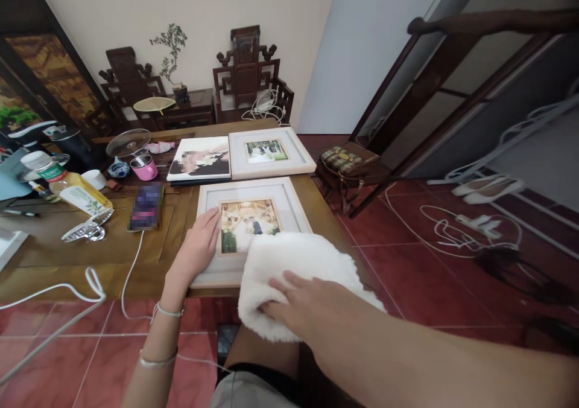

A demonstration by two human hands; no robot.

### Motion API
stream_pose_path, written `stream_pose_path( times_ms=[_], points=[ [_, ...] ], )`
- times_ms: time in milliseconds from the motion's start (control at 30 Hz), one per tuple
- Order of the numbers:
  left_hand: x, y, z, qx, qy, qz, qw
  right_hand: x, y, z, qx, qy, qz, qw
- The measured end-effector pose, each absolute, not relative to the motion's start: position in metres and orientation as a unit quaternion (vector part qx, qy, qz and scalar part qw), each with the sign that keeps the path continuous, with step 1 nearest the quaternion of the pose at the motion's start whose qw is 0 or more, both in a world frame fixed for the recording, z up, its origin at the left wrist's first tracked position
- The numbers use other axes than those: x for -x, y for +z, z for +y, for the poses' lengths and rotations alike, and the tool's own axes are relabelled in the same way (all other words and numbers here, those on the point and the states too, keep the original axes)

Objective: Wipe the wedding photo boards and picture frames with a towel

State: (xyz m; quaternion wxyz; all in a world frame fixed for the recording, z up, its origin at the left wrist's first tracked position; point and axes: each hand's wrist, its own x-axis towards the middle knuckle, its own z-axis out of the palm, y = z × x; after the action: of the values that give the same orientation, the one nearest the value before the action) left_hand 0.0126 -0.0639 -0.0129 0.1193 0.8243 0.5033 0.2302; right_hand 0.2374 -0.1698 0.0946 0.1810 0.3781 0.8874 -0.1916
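A light-wood picture frame (pixel 296 206) lies face up at the near right edge of the wooden table, with a small wedding photo (pixel 235 227) set in a wide pale mat. My left hand (pixel 196 248) rests flat along the frame's left side, fingers stretched over its edge. My right hand (pixel 305 305) presses on a fluffy white cloth (pixel 312 251) and grips it. The cloth covers the frame's lower right corner and hangs past the table edge. Just behind lie another framed photo (pixel 298 148) and a white-bordered photo panel (pixel 221 145).
On the table's left stand a bottle of yellow liquid (pixel 76 191), a pink cup (pixel 143 168), a phone (pixel 145 207) on a white cable and a clear hair claw (pixel 88 228). A wooden chair with a plaid bag (pixel 341 159) stands right. Cables (pixel 474 233) lie on the red floor.
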Motion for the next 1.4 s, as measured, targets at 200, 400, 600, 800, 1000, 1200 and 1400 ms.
stream_pose_path(
  times_ms=[200, 400, 600, 800, 1000, 1200, 1400],
  points=[
    [-0.012, -0.012, -0.064, -0.831, 0.234, 0.491, 0.118, -0.253, 0.079, -0.137, -0.426, -0.124, 0.886, 0.133],
    [-0.011, -0.012, -0.063, -0.834, 0.227, 0.489, 0.116, -0.277, 0.051, -0.056, -0.41, 0.037, 0.905, 0.11],
    [-0.013, -0.011, -0.063, -0.83, 0.231, 0.495, 0.114, -0.274, 0.054, -0.04, -0.4, 0.038, 0.906, 0.13],
    [-0.014, -0.011, -0.065, -0.823, 0.234, 0.505, 0.118, -0.251, 0.095, -0.113, -0.396, -0.137, 0.893, 0.166],
    [-0.014, -0.01, -0.065, -0.827, 0.227, 0.501, 0.113, -0.239, 0.113, -0.158, -0.37, -0.25, 0.884, 0.137],
    [-0.013, -0.01, -0.063, -0.837, 0.219, 0.489, 0.112, -0.248, 0.074, -0.118, -0.391, -0.117, 0.907, 0.104],
    [-0.012, -0.012, -0.061, -0.842, 0.22, 0.481, 0.105, -0.264, 0.055, -0.041, -0.451, 0.04, 0.882, 0.128]
  ],
)
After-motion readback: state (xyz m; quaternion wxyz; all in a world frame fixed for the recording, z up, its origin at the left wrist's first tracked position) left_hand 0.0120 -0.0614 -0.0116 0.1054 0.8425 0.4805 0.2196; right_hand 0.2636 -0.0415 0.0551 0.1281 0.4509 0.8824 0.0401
